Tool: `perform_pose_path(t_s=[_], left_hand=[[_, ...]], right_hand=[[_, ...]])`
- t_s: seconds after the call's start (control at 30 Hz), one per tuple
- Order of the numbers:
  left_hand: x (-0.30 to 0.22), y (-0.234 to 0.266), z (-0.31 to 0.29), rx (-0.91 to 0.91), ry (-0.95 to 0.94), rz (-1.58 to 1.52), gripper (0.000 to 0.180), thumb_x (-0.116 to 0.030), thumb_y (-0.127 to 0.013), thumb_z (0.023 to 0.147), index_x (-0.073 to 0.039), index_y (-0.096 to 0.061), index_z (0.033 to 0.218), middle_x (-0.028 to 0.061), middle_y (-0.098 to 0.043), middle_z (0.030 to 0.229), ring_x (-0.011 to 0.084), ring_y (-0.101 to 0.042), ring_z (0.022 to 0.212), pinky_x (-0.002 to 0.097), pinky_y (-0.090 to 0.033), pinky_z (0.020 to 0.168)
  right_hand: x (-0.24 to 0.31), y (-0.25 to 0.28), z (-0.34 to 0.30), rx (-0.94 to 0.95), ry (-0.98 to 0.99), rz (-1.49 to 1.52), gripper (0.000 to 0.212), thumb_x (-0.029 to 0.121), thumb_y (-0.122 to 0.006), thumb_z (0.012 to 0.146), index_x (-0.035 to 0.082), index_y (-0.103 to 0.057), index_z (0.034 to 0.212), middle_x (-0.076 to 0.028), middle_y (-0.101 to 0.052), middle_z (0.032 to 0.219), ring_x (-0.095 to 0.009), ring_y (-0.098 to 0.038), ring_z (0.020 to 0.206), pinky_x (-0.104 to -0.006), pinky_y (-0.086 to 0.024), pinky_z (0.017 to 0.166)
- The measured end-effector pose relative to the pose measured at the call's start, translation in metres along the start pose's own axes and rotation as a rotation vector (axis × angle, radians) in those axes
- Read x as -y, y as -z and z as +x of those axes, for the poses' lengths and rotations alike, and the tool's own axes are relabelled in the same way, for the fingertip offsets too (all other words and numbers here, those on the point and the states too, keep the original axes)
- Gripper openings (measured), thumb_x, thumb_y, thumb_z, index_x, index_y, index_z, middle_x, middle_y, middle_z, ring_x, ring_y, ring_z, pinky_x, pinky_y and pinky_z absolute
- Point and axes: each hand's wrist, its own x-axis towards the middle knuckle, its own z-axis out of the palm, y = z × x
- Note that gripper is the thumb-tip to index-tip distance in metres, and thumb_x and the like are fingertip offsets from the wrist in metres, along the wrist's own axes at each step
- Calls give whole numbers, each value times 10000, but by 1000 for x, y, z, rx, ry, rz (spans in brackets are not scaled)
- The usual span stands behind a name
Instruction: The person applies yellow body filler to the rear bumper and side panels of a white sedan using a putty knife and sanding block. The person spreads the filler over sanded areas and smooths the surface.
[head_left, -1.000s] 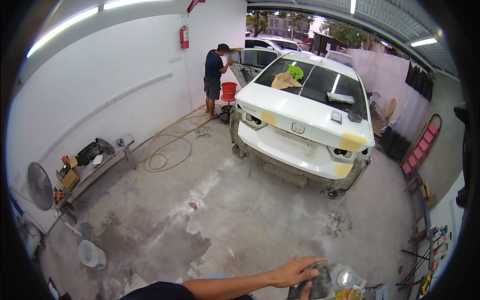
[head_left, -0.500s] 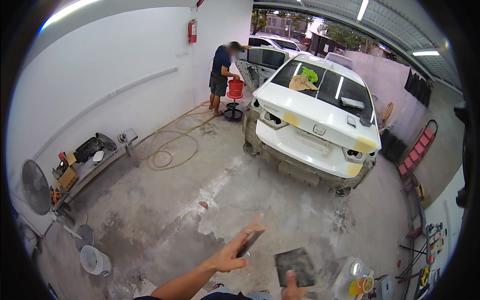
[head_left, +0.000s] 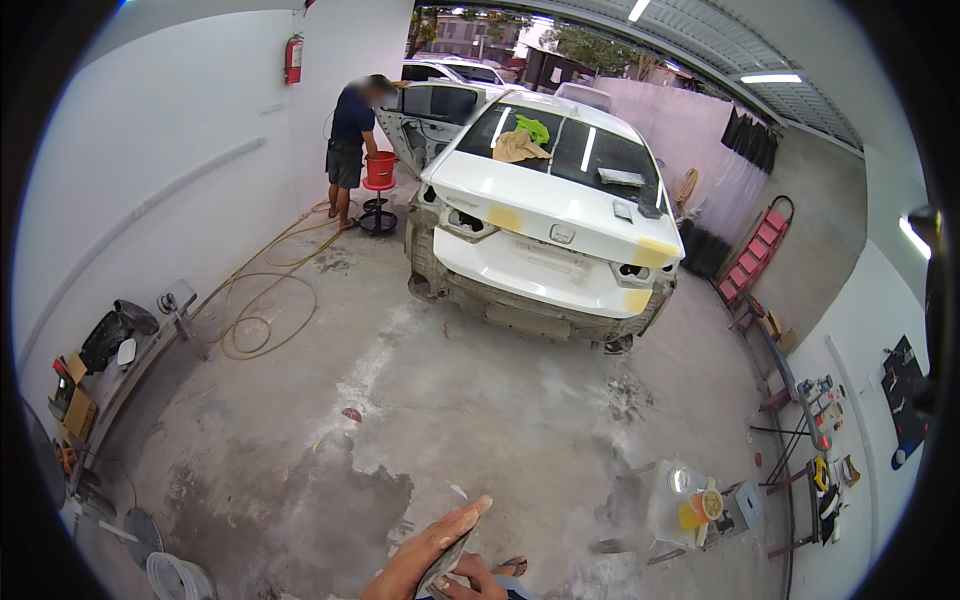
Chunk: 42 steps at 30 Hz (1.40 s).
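Left hand: at the lower centre of the frame, fingers straight and close together, palm turned inward, gripping a flat grey piece
Flat grey piece: lower centre, between both hands, seen nearly edge-on and tilted
Right hand: just beside, at the bottom edge, fingers bent; cannot tell whether pinching the piece
Surface: lower right, carrying a tub with yellow-orange contents
White car: upper centre, rear facing the camera, yellowish patches on the bodywork
Co-worker: upper left of centre, one arm lowered to a red bucket
Hose: looped on the floor, left of centre
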Motion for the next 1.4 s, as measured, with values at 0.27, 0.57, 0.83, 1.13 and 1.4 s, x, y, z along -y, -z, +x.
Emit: perform_pose_path(t_s=[0.27,0.57,0.83,1.13,1.4], left_hand=[[7,-22,1,-1,139,113,983,-539,-589,841,89,-305,1541,323,-304,1594,450,-311,1487,484,-245,1207],[38,-16,37,405,145,227,509,-197,-558,978,9,-515,1441,256,-552,1440,377,-603,1263,436,-470,1035],[124,-115,59,-24,932,-175,480,-120,-637,972,-65,-506,1430,46,-688,1002,159,-664,886,312,-530,767],[241,-100,149,-576,528,-149,236,-201,-584,1059,-16,-534,1197,24,-626,1101,86,-544,994,240,-437,909],[288,-241,211,-229,662,7,548,-200,-741,947,-17,-450,1373,104,-639,1173,167,-554,1119,351,-427,1011]], right_hand=[[17,7,18,-405,-284,-31,497,142,-630,947,11,-546,1419,-240,-568,1263,-371,-568,1139,-468,-472,950],[-33,110,-11,-675,-568,-88,358,61,-653,958,-33,-570,1294,-129,-657,1204,-232,-614,1113,-396,-493,983],[-112,208,-59,-586,-700,601,499,326,-614,1031,-2,-515,1394,-142,-707,995,-272,-693,794,-349,-562,763],[-89,327,-81,-533,-1200,-391,335,200,-731,918,-1,-703,1186,-131,-737,863,-210,-674,758,-336,-534,731],[-116,404,-71,-195,-834,-601,273,265,-725,919,-5,-690,903,-173,-674,787,-349,-648,714,-422,-495,663]])
